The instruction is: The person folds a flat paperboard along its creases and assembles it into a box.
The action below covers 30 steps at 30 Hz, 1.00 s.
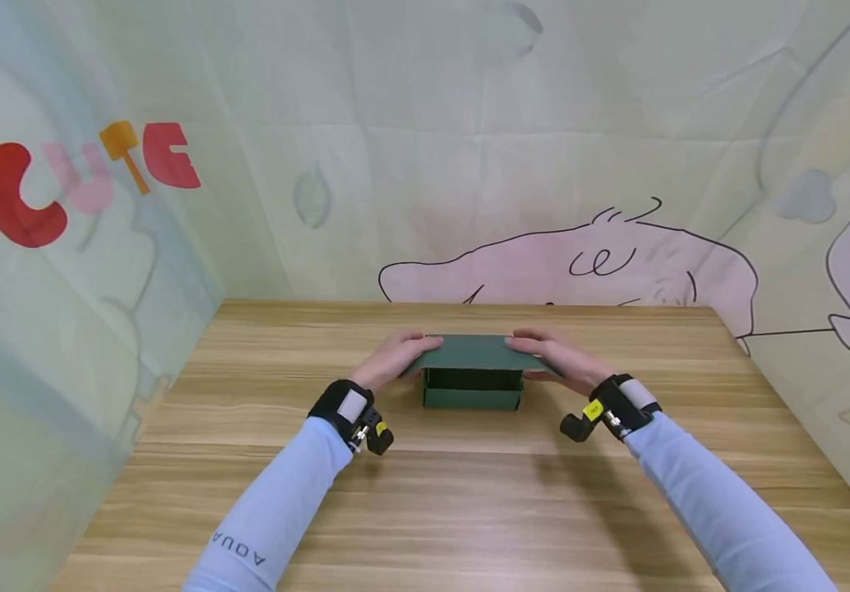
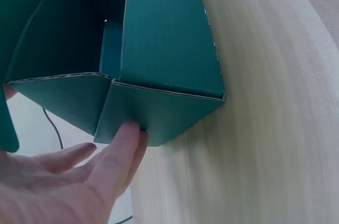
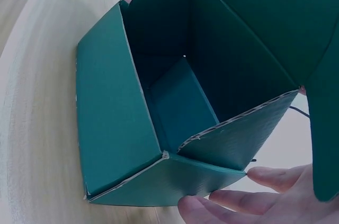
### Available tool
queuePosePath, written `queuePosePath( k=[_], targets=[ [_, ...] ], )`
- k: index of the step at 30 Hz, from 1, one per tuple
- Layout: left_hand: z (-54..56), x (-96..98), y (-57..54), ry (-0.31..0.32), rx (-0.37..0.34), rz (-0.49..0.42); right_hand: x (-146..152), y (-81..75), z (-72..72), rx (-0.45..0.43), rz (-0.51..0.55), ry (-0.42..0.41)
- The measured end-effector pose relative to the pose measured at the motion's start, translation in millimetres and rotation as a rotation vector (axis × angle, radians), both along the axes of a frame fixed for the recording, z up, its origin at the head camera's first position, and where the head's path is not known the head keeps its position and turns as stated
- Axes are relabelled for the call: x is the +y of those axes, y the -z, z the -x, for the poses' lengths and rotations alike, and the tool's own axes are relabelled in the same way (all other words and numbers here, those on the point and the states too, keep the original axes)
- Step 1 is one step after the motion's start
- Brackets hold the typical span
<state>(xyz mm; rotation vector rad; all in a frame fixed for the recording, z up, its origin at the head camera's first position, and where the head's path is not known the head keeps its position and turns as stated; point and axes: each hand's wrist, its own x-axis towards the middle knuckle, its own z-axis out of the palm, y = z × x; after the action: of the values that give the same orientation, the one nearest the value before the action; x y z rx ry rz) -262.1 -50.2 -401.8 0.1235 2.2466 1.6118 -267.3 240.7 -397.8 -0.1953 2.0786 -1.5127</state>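
Note:
A dark green cardboard box [image 1: 472, 400] stands on the wooden table, its hinged lid [image 1: 473, 352] raised partway and its front gap facing me. My left hand [image 1: 395, 359] has its thumb over the lid's left end, while in the left wrist view its fingers [image 2: 119, 152] touch the box's side wall. On the other side, my right hand [image 1: 565, 362] lays its thumb on the lid's right end. In the right wrist view, those fingers [image 3: 198, 208] rest against the right side wall. The box interior [image 3: 180, 102] shows bare cardboard.
The wooden table [image 1: 462, 510] runs back to a printed cloth backdrop [image 1: 425, 181], which also hangs along both sides. Thin dark cables [image 2: 53, 128] show beyond the table in the wrist views. Strapped cameras [image 1: 379, 436] sit at both wrists.

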Motion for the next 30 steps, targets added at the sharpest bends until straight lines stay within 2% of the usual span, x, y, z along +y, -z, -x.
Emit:
queuePosePath(
  k=[13, 19, 30],
  targets=[
    [-1.9, 0.9, 6.5, -0.023, -0.046, 0.045, -0.3, 3.6, -2.9, 0.02, -0.117, 0.017],
    [-4.4, 0.8, 8.6, -0.021, -0.057, 0.039, -0.1, 6.2, -5.2, 0.041, -0.113, -0.001],
    [-7.6, 1.8, 13.8, -0.017, -0.056, 0.029, -0.9, 15.0, -7.8, -0.004, -0.076, 0.002]
  ],
)
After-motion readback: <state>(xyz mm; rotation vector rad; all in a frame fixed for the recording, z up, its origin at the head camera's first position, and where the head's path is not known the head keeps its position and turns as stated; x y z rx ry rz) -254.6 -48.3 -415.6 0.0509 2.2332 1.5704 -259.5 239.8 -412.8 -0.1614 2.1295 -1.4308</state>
